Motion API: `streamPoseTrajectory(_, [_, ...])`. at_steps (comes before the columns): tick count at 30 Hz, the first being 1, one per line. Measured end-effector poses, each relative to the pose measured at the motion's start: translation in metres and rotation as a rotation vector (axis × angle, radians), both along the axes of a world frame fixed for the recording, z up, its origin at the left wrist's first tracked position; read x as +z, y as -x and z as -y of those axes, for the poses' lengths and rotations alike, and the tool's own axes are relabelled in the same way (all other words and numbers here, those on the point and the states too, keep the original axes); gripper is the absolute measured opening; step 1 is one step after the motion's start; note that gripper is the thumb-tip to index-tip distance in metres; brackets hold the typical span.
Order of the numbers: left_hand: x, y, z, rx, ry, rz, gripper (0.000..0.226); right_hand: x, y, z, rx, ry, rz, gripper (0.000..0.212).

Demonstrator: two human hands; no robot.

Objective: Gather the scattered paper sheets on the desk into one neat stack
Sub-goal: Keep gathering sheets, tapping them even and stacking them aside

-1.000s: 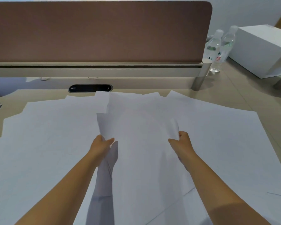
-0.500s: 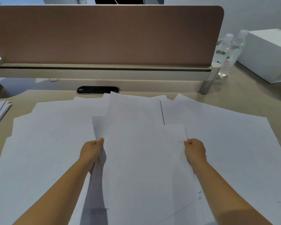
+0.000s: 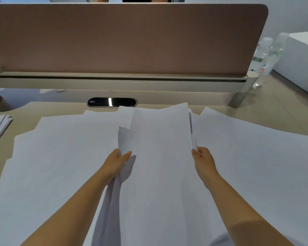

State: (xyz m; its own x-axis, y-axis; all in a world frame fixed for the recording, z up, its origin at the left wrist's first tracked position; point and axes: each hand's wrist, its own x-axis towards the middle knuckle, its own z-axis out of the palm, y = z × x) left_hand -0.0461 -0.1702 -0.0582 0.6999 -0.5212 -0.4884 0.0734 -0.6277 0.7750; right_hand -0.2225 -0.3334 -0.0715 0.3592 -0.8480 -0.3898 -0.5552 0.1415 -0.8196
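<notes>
Beige desk [image 3: 277, 110] runs under a brown divider panel [image 3: 124, 38]; white paper sheets [image 3: 64, 157] lie fanned out in front of that panel. I have a loose bundle [image 3: 160, 150] pinched at both side edges — left hand [image 3: 116, 163] and right hand [image 3: 202, 159]. Light, floppy, slippery stuff, I judge — best squeezed at mid-edges.

Brown fabric divider panel [image 3: 124, 38] stands beyond the hands. Oval black cable grommet [image 3: 112, 102] lies below it. Two clear plastic water bottles [image 3: 267, 55] and a white box [image 3: 299, 61] stand far right.
</notes>
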Motion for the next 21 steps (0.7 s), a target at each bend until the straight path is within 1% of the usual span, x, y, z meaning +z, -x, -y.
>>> streamPoseTrajectory(3, [0.000, -0.004, -0.002, 0.106, 0.122, -0.144, 0.023, 0.004, 0.003, 0.003, 0.034, -0.133, 0.020, 0.027])
streamPoseTrajectory(5, [0.001, -0.004, -0.003, 0.154, 0.170, -0.231, 0.034, 0.007, 0.004, 0.000, 0.079, -0.204, 0.017, 0.016])
streamPoseTrajectory(6, [0.002, -0.001, -0.004, 0.159, 0.169, -0.260, 0.035, 0.006, 0.004, -0.002, 0.090, -0.223, 0.020, 0.012])
streamPoseTrajectory(7, [0.002, 0.002, -0.006, 0.173, 0.180, -0.279, 0.030, 0.004, 0.003, -0.004, 0.085, -0.226, 0.020, 0.012])
streamPoseTrajectory(8, [0.002, 0.006, -0.008, 0.210, 0.206, -0.302, 0.020, 0.001, 0.003, -0.007, 0.069, -0.214, 0.016, 0.013])
streamPoseTrajectory(9, [0.002, 0.011, -0.011, 0.277, 0.234, -0.332, 0.010, -0.001, 0.002, -0.009, 0.042, -0.196, 0.015, 0.014])
streamPoseTrajectory(10, [0.001, 0.014, -0.016, 0.336, 0.248, -0.349, 0.007, -0.002, 0.002, -0.012, 0.015, -0.177, 0.018, 0.015])
streamPoseTrajectory(12, [-0.004, 0.017, -0.027, 0.388, 0.265, -0.357, 0.014, -0.004, 0.002, -0.017, -0.017, -0.124, 0.012, 0.013])
streamPoseTrajectory(14, [-0.001, 0.020, -0.035, 0.345, 0.276, -0.409, 0.018, -0.004, 0.004, -0.022, -0.033, -0.082, 0.002, 0.012])
streamPoseTrajectory(16, [0.001, 0.021, -0.045, 0.197, 0.182, -0.381, 0.041, -0.002, 0.005, -0.028, -0.026, -0.081, 0.012, 0.015])
streamPoseTrajectory(17, [0.004, 0.023, -0.047, 0.134, 0.136, -0.331, 0.042, -0.003, 0.005, -0.031, 0.003, -0.095, 0.011, 0.022])
streamPoseTrajectory(19, [0.006, 0.029, -0.050, 0.116, 0.107, -0.226, 0.028, 0.002, 0.005, -0.038, 0.094, -0.128, -0.003, 0.025])
streamPoseTrajectory(21, [0.007, 0.031, -0.050, 0.194, 0.116, -0.122, 0.015, 0.012, 0.006, -0.043, 0.139, -0.148, 0.020, 0.028])
